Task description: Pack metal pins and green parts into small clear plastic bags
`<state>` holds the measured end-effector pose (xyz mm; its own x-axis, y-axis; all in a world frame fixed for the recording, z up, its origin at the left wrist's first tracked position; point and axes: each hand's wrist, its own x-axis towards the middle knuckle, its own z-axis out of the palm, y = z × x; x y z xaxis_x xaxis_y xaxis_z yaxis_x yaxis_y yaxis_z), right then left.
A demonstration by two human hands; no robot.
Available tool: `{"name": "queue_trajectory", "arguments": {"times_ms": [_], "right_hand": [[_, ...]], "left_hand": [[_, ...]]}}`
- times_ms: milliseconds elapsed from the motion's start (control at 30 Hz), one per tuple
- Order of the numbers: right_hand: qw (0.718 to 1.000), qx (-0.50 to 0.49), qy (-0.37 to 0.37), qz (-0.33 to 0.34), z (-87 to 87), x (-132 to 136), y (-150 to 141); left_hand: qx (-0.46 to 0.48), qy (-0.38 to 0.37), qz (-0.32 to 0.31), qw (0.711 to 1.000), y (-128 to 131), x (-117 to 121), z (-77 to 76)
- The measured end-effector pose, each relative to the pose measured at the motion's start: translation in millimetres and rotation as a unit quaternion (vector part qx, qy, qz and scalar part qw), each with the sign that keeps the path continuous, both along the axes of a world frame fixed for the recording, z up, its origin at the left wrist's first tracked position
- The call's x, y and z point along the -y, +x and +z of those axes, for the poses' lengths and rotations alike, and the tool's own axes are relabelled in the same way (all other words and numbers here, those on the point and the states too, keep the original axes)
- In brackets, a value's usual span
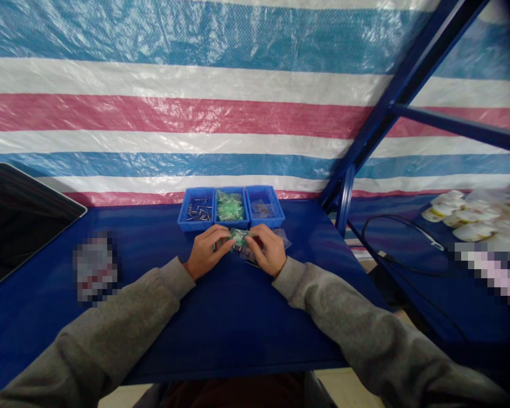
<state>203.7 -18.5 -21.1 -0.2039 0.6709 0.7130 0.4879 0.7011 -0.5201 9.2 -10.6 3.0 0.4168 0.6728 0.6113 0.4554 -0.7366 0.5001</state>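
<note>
My left hand (211,248) and my right hand (267,248) meet over the blue table, both with fingers closed on a small clear plastic bag with green on it (239,234). What the bag holds is too small to make out. Under and beside my right hand lies more clear plastic (283,237), along with a thin dark piece (251,262). Just beyond my hands stand three joined blue bins: the left bin (186,222) holds several metal pins or screws (199,211), the middle one green-and-clear bags (230,206), the right one a clear bag with small parts (262,209).
A dark screen or panel (17,221) leans at the left, near a blurred-out packet (96,269). To the right rise blue metal frame bars (344,192). Beyond them lie a black cable (391,258) and several white rolls (467,218). Striped sheeting (195,113) hangs behind.
</note>
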Motion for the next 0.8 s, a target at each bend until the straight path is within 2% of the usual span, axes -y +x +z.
{"name": "queue_trajectory", "arguments": {"times_ms": [100, 300, 533, 800], "right_hand": [[1.0, 0.003, -0.01, 0.0, -1.1, -0.4, 0.2], [0.999, 0.02, -0.027, 0.021, -2.4, -0.2, 0.0], [0.997, 0.065, -0.024, 0.023, -2.0, -1.5, -0.1], [0.995, 0.093, -0.017, 0.025, 0.5, -0.5, -1.0]], "left_hand": [[-0.035, 0.016, -0.003, 0.999, 2.1, -1.5, -2.3], [-0.042, 0.037, 0.057, 0.997, 2.1, -0.2, -7.0], [-0.011, 0.055, 0.066, 0.996, 1.8, -1.3, -7.2], [-0.012, 0.018, 0.047, 0.999, 1.7, 0.7, -4.5]]}}
